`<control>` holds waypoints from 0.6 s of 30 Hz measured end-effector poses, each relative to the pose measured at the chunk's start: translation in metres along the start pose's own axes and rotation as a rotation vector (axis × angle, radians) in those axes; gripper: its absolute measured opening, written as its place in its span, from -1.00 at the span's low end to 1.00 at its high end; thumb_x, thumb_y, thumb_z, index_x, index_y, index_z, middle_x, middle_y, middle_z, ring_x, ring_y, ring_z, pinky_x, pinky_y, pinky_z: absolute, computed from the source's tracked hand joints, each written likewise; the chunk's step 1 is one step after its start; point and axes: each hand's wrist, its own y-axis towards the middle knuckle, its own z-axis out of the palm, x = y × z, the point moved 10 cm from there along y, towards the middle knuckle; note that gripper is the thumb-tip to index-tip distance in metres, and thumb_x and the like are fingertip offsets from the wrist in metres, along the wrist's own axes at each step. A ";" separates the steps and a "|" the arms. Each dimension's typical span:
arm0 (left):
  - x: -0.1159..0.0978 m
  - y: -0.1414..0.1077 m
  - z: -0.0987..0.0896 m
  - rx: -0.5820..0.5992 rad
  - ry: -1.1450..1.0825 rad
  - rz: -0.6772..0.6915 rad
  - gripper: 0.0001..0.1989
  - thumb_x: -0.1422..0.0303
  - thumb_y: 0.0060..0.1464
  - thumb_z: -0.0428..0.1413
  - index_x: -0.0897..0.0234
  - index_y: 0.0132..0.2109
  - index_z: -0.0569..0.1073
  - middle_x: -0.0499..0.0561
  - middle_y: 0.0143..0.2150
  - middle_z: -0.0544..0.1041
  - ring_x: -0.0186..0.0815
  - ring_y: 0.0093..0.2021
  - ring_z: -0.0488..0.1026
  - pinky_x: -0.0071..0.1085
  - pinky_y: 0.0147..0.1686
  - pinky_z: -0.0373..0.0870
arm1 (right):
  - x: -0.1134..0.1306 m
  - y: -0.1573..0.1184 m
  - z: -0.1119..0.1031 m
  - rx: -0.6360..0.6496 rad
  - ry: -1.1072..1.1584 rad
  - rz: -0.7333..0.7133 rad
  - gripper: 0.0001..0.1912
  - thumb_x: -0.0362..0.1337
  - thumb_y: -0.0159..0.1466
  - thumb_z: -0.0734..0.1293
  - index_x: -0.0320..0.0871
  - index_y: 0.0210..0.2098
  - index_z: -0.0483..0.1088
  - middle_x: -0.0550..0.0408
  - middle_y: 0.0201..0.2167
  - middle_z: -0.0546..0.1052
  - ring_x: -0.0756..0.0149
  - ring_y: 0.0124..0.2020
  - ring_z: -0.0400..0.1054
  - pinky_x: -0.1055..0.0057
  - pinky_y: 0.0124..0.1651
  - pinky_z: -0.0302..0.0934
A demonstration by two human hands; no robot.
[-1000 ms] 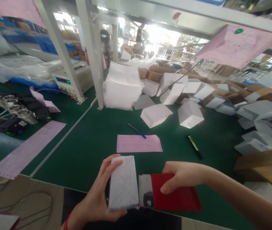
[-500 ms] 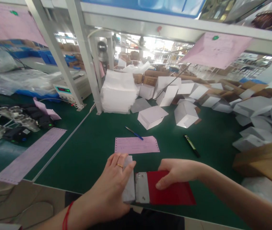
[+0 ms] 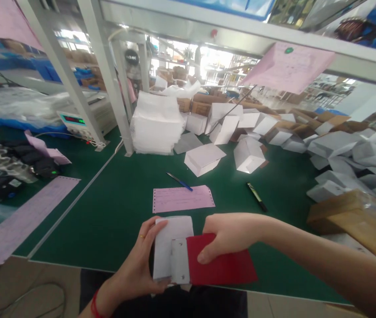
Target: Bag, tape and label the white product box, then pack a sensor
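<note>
Near the front edge of the bench, my left hand (image 3: pixel 142 256) is wrapped round the left side of a white box (image 3: pixel 173 227), thumb on its top edge. A flat red piece (image 3: pixel 222 260) with a pale grey end strip (image 3: pixel 180 260) lies against the box. Two small round marks show on that strip, which overlaps the box's right part. My right hand (image 3: pixel 222 236) grips the red piece from above and behind, with its thumb on the red face; its other fingers are mostly hidden. Just behind the box is a pink paper slip (image 3: pixel 183 201) with writing.
A blue pen (image 3: pixel 179 181) touches the pink slip, and a dark green marker (image 3: pixel 256 197) lies to the right. White boxes (image 3: pixel 204 159) and a tall stack of white sheets (image 3: pixel 156 126) stand behind. Brown cartons (image 3: pixel 356 216) crowd the right side. A metal post (image 3: pixel 108 79) rises at left.
The white box has tilted so its broad face shows. My left hand has turned with it, and the red piece's grey end now overlaps the box. The view has shifted slightly.
</note>
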 end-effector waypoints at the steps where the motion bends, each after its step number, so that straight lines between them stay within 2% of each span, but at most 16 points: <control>1: 0.002 -0.002 -0.003 -0.009 0.001 -0.006 0.17 0.42 -0.16 0.42 -0.06 0.44 -0.11 0.24 0.40 -0.05 0.37 0.43 0.01 0.43 0.34 0.13 | -0.007 -0.003 -0.002 0.006 0.002 0.037 -0.64 -0.04 0.27 0.48 -0.16 -0.48 0.44 0.15 -0.43 0.53 0.31 -0.40 0.40 0.42 -0.35 0.18; 5: 0.007 -0.008 -0.007 -0.023 0.034 -0.029 0.10 0.42 -0.10 0.36 -0.05 0.43 -0.12 0.25 0.41 -0.05 0.37 0.42 0.04 0.41 0.32 0.18 | -0.034 -0.018 -0.008 0.007 0.129 0.040 -0.65 -0.02 0.25 0.44 -0.16 -0.47 0.43 0.13 -0.46 0.52 0.32 -0.43 0.37 0.45 -0.38 0.17; 10: 0.012 -0.014 -0.007 -0.052 0.069 -0.030 0.10 0.42 -0.13 0.35 0.03 0.44 -0.08 0.28 0.42 0.00 0.35 0.43 0.07 0.33 0.34 0.22 | -0.069 -0.026 -0.008 -0.042 0.113 0.098 -0.65 -0.01 0.18 0.44 -0.17 -0.50 0.42 0.11 -0.51 0.49 0.33 -0.49 0.34 0.47 -0.45 0.10; 15: 0.011 -0.016 -0.009 -0.077 0.126 -0.029 0.08 0.36 -0.11 0.37 0.07 0.44 -0.05 0.32 0.42 0.05 0.35 0.44 0.09 0.29 0.33 0.27 | -0.080 -0.001 -0.001 -0.067 0.134 0.112 -0.69 -0.09 0.22 0.45 -0.17 -0.50 0.43 0.12 -0.47 0.51 0.31 -0.44 0.37 0.44 -0.40 0.10; 18: 0.000 -0.014 -0.016 -0.040 0.203 -0.023 0.10 0.37 -0.06 0.37 0.05 0.46 -0.11 0.35 0.42 0.07 0.36 0.44 0.11 0.34 0.29 0.31 | -0.077 0.019 0.005 -0.027 0.186 0.073 -0.68 -0.10 0.24 0.47 -0.18 -0.48 0.43 0.14 -0.44 0.52 0.34 -0.41 0.37 0.43 -0.32 0.15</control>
